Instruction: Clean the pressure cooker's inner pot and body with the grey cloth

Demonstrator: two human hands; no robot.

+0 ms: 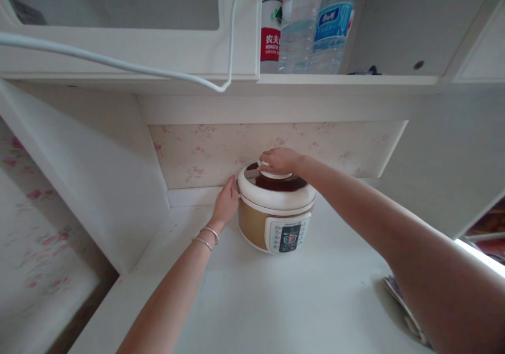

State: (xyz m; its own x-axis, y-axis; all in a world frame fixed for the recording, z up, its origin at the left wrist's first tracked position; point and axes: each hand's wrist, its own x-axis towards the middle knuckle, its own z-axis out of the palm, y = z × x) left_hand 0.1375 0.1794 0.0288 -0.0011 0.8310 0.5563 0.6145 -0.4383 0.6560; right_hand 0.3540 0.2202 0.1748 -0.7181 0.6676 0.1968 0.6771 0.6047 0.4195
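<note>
An electric pressure cooker [252, 220], gold-sided with a white rim and a dark brown lid top, stands upright on the white surface. Its control panel [289, 236] faces me. My right hand [281, 161] is closed over the white lid handle [276, 174] on top, hiding part of it. At the cooker's left side, just by the rim, my left hand [226, 204] grips the edge; some of its fingers are out of sight. Thin silver bangles [205, 236] circle my left wrist. The lid appears seated on the body.
Overhead, an open cabinet holds several plastic water bottles [295, 33]. A white cable [150, 69] hangs before the cabinet door [118, 54]. Side panels [114, 170] flank the niche, with flowered wallpaper [193, 154] behind. Something flat [402, 304] lies at the right, partly under my forearm.
</note>
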